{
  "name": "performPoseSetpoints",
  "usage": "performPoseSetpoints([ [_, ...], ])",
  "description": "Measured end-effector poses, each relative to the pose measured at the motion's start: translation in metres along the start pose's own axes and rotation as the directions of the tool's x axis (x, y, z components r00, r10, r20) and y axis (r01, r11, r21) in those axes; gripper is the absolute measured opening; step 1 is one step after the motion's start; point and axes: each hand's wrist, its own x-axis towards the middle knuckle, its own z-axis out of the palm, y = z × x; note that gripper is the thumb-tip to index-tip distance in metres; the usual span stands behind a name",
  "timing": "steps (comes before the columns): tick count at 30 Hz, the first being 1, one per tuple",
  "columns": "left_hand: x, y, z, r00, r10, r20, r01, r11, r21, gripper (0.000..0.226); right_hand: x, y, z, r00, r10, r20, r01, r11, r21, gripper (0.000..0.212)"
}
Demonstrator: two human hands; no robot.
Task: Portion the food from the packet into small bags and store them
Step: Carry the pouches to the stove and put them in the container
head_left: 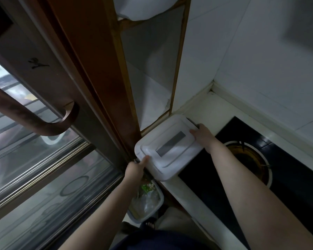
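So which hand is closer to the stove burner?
Right. The right hand grips the white box beside the burner; the left hand holds its opposite corner, farther off.

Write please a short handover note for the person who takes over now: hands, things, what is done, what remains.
Left hand grips the near corner of the white lidded box; right hand grips its far edge.
The box is at the counter end beside the stove, lid on; resting or lifted, I cannot tell. A bin with waste stands below.
Packet and small bags are not in view, so progress cannot be judged.
Left: probably open the box.
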Motion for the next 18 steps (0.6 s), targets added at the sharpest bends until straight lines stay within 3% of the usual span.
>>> performPoseSetpoints([
  [5,-0.001,0.001,0.002,0.981,0.152,-0.124,-0.145,0.987,0.067,0.043,-0.007,0.006,0.002,0.984,-0.073,-0.165,0.090,0.992,0.093,0.050],
  [8,-0.001,0.004,0.001,0.960,0.240,-0.148,-0.198,0.947,0.252,0.040,-0.013,0.006,0.004,0.955,-0.133,-0.267,0.151,0.987,0.047,0.043],
  [14,-0.008,0.013,0.006,0.929,0.341,-0.142,-0.280,0.902,0.330,0.017,-0.023,0.003,0.010,0.908,-0.223,-0.356,0.205,0.975,-0.088,0.030],
  [18,-0.010,0.009,0.005,0.911,0.387,-0.144,-0.303,0.863,0.404,0.020,-0.028,0.003,0.013,0.884,-0.246,-0.397,0.208,0.969,-0.135,0.027],
])
